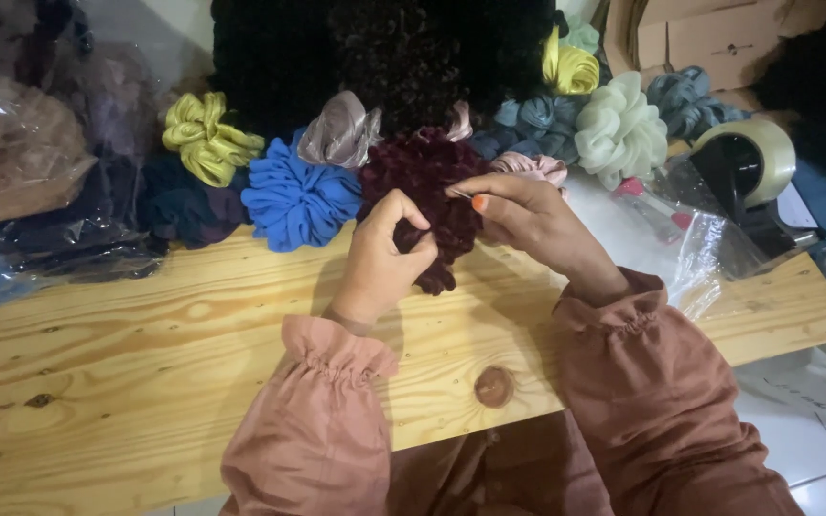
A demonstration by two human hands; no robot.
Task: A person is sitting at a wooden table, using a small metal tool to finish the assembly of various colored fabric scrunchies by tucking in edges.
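Pale wood makes up the counter (126,373), and it has dark knots in it. It sits over a white tiled floor (815,449) that shows at the near right.

Both hands are up at the far side of the counter, in the middle. The left hand (384,258) and the right hand (528,220) are both on a dark red scrunchie (423,177). It is big and fluffy with lots of ruffles. The left fingers (408,225) are curled in and pinch the near edge of it. The right fingers (475,191) are bent and pinch its right side, and one nail is painted orange. Both arms wear dusty pink sleeves (642,382) with gathered cuffs.

More scrunchies lie in a row along the far side. A blue scrunchie (298,201) sits just left of the dark red one, touching it. A yellow scrunchie (207,139) is further left. A shiny grey-pink scrunchie (341,129) is just behind the blue one. A pale green scrunchie (619,129) is off to the right, with grey-blue ones near it. A small pink one (532,167) peeks out just behind the right hand.

A tape holder (748,182) with a roll of clear tape stands at the far right. Clear plastic bags (21,162) are piled at the far left. Something black and curly (403,57) sits behind the row
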